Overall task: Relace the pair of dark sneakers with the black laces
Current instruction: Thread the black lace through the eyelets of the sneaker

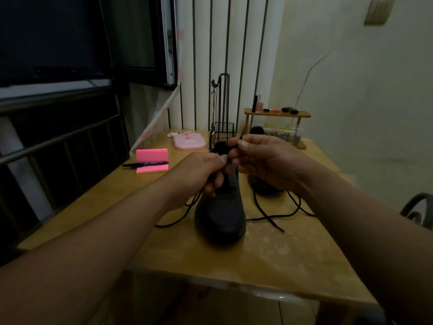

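Note:
A dark sneaker (pixel 220 216) stands in the middle of the wooden table (pixel 269 259), toe toward me. My left hand (pixel 199 172) pinches its black lace (pixel 178 219) over the eyelets, and the lace trails off to the left across the table. My right hand (pixel 264 158) pinches the other end of the lace just above the shoe's tongue. The second dark sneaker (pixel 262 186) sits behind my right hand, mostly hidden. A loose black lace (pixel 274 214) lies crossed on the table to the right of the near shoe.
A pink sticky-note block (pixel 152 160) with a black marker (pixel 145 164) lies at the left. Behind it stand a pink stand (pixel 189 141), a black wire basket (pixel 222 134) and a small wooden shelf (pixel 276 113) with bottles. A dark chair back (pixel 417 209) shows at the right edge.

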Motion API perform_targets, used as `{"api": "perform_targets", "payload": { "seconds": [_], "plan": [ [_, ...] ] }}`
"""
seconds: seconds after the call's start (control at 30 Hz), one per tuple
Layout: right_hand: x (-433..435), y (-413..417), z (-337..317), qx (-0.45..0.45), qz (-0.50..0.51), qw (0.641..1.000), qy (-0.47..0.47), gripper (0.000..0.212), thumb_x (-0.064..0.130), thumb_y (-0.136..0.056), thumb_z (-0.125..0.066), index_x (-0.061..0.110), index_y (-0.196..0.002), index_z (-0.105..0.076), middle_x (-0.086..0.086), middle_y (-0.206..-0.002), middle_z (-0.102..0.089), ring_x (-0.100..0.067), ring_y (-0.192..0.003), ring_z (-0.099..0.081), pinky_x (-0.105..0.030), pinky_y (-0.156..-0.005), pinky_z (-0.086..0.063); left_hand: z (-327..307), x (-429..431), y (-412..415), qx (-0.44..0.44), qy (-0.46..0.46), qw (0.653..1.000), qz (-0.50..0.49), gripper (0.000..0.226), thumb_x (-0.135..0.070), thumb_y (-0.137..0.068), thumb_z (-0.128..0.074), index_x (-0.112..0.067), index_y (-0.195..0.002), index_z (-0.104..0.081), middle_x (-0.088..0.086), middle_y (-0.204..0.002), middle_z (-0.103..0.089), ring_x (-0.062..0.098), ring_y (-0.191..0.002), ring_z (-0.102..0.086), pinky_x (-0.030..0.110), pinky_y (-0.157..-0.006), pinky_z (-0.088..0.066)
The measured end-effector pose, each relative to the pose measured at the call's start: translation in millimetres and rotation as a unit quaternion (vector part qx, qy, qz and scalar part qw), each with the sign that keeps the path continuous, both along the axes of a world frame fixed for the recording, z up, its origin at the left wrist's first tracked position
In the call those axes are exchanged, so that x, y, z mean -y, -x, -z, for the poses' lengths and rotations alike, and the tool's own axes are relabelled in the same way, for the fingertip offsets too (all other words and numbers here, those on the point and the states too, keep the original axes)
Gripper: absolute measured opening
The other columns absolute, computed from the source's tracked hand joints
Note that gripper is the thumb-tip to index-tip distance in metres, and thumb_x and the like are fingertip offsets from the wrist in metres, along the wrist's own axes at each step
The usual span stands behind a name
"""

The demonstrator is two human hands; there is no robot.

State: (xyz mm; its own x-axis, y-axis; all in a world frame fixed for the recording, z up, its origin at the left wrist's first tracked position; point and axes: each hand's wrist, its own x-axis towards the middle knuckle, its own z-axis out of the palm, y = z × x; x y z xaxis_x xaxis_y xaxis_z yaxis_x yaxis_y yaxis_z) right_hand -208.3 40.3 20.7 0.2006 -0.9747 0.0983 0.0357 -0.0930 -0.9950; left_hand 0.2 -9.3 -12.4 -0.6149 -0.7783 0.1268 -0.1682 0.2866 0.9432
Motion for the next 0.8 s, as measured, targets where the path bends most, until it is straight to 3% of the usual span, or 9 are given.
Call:
{"api": "perform_targets", "payload": {
  "seconds": [0.17,0.27,0.33,0.43,0.5,0.57,0.67,0.73,0.8],
  "plan": [
    [1.7,14.1,12.4,0.020,0.103,0.994,0.008,0.019,0.022,-0.108,-0.048,0.013,-0.108,-0.065,-0.005,-0.096,-0.069,-0.025,-0.101,-0.069,-0.039,-0.092,-0.055,4.2,9.9,-1.2,0.049,0.045,0.994,-0.087,0.023,-0.018,-0.112,-0.045,-0.017,-0.120,-0.066,0.014,-0.099,-0.071,0.028,-0.065,-0.066,0.039,-0.065,-0.065],
    [1.0,27.8,23.1,0.042,0.093,0.994,-0.047,0.019,0.021,-0.108,-0.045,0.012,-0.108,-0.060,-0.002,-0.078,-0.052,-0.020,-0.072,-0.056,-0.032,-0.069,-0.052,2.9,20.0,-1.3,0.139,0.123,0.979,-0.081,0.016,-0.019,-0.107,-0.056,-0.022,-0.120,-0.064,0.009,-0.098,-0.071,0.023,-0.070,-0.072,0.032,-0.060,-0.063],
    [0.8,35.7,33.7,-0.050,0.125,0.989,-0.068,0.023,0.025,-0.109,-0.048,0.010,-0.107,-0.064,0.000,-0.073,-0.044,-0.014,-0.061,-0.043,-0.027,-0.057,-0.040,0.6,21.3,0.2,0.230,0.200,0.951,-0.051,0.020,-0.026,-0.103,-0.064,-0.027,-0.123,-0.064,-0.003,-0.096,-0.070,0.013,-0.077,-0.070,0.026,-0.061,-0.057],
    [-0.6,36.1,50.1,-0.198,0.158,0.965,-0.068,0.028,0.035,-0.107,-0.056,0.015,-0.103,-0.074,-0.007,-0.076,-0.046,-0.023,-0.064,-0.043,-0.028,-0.055,-0.034,1.3,21.6,5.3,0.333,0.321,0.886,-0.041,0.027,-0.036,-0.099,-0.068,-0.029,-0.125,-0.066,-0.011,-0.107,-0.065,0.004,-0.089,-0.060,0.025,-0.069,-0.049],
    [-2.0,29.8,57.7,-0.243,0.158,0.956,-0.056,0.026,0.040,-0.105,-0.060,0.022,-0.100,-0.078,-0.010,-0.080,-0.048,-0.026,-0.071,-0.042,-0.030,-0.055,-0.034,3.8,21.1,8.3,0.326,0.311,0.892,-0.044,0.024,-0.034,-0.098,-0.068,-0.027,-0.121,-0.068,-0.012,-0.098,-0.062,0.002,-0.083,-0.057,0.021,-0.063,-0.042],
    [-1.1,25.0,62.0,-0.280,0.158,0.946,-0.027,0.021,0.039,-0.103,-0.063,0.025,-0.099,-0.079,-0.002,-0.070,-0.052,-0.022,-0.065,-0.045,-0.025,-0.051,-0.034,6.6,22.0,10.6,0.297,0.280,0.911,-0.051,0.022,-0.029,-0.098,-0.069,-0.025,-0.120,-0.070,-0.012,-0.091,-0.061,0.003,-0.080,-0.057,0.019,-0.060,-0.038],
    [2.7,23.7,62.4,-0.320,0.149,0.936,0.006,0.018,0.030,-0.104,-0.062,0.018,-0.101,-0.076,0.023,-0.050,-0.055,0.007,-0.048,-0.052,-0.009,-0.044,-0.035,8.5,22.2,16.4,0.252,0.219,0.941,-0.059,0.020,-0.026,-0.099,-0.070,-0.024,-0.118,-0.071,-0.009,-0.090,-0.064,0.005,-0.080,-0.060,0.018,-0.061,-0.040],
    [4.4,20.7,60.5,-0.327,0.142,0.934,0.017,0.018,0.028,-0.105,-0.061,0.017,-0.099,-0.075,0.022,-0.055,-0.059,0.006,-0.052,-0.054,-0.009,-0.049,-0.039,9.9,22.3,21.2,0.230,0.171,0.956,-0.064,0.015,-0.024,-0.099,-0.070,-0.022,-0.113,-0.074,-0.008,-0.093,-0.067,0.006,-0.085,-0.063,0.020,-0.066,-0.046],
    [7.0,18.3,59.5,-0.329,0.146,0.933,0.016,0.019,0.029,-0.104,-0.061,0.017,-0.098,-0.075,0.010,-0.075,-0.068,-0.008,-0.065,-0.060,-0.022,-0.058,-0.051,11.1,22.3,23.8,0.217,0.130,0.965,-0.065,0.011,-0.022,-0.099,-0.070,-0.021,-0.109,-0.076,-0.006,-0.099,-0.071,0.010,-0.094,-0.066,0.025,-0.078,-0.054]
  ]
}}
